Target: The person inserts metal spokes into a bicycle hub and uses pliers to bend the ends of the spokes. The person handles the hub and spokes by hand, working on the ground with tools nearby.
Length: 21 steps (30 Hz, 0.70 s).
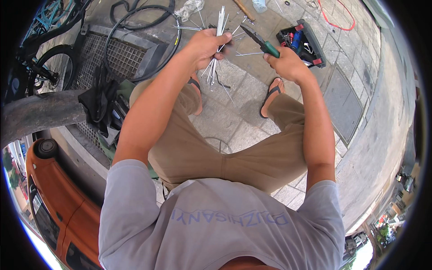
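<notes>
My left hand is closed round a bundle of thin silver bicycle spokes, held roughly upright, their ends sticking out above and below the fist. In my right hand is a pair of pliers with a green handle. Its dark jaws point up and left toward the bundle, apart from it. Loose spokes lie spread over the paving below and around my hands. The lower fingers of my left hand are partly hidden behind the bundle.
A black bicycle tyre lies over a metal grate at the left. Beyond my right hand stands an open toolbox with tools inside. A wooden handle and a white plastic bag lie farther off. A bicycle stands at far left.
</notes>
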Each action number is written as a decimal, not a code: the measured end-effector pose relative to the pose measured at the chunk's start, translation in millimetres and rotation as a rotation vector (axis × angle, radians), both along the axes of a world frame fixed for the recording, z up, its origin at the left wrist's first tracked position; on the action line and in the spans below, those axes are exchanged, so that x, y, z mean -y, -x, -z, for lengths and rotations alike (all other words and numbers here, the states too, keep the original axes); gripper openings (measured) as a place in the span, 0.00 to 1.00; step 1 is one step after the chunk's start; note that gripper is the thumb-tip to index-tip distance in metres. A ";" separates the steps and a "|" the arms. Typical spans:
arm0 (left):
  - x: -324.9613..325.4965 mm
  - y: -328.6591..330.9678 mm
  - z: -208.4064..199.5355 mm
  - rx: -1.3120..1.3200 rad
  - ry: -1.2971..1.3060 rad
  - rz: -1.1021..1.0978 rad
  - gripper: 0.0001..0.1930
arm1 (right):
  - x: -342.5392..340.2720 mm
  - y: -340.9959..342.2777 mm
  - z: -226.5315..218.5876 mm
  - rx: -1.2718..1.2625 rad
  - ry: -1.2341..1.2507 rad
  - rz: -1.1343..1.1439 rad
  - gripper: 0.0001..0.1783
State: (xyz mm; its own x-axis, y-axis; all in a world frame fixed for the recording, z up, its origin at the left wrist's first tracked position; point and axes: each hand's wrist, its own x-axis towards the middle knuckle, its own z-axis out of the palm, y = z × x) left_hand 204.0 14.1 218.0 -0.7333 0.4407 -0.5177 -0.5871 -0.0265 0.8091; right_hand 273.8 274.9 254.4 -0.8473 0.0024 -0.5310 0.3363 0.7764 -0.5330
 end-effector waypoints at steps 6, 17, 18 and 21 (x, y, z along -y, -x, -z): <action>-0.7 -2.7 -7.3 -0.010 0.023 -0.012 0.14 | 0.0 -2.8 1.2 -0.012 0.048 0.023 0.21; 0.3 -0.6 -3.5 -0.002 -0.015 -0.010 0.10 | -1.8 -0.9 2.7 -0.041 0.002 -0.023 0.21; 0.9 -1.1 -3.6 -0.004 -0.011 -0.012 0.10 | -0.2 -2.0 2.1 -0.056 -0.011 -0.042 0.21; 1.5 -0.3 -3.4 -0.011 -0.001 -0.017 0.11 | -1.2 -2.4 7.4 -0.090 0.014 -0.032 0.19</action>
State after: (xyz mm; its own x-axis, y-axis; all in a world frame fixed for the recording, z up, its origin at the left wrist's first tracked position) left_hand 204.3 12.5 221.4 -0.7462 0.4286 -0.5093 -0.5779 -0.0373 0.8153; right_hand 276.2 276.1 247.0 -0.8914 -0.0325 -0.4521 0.2612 0.7783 -0.5710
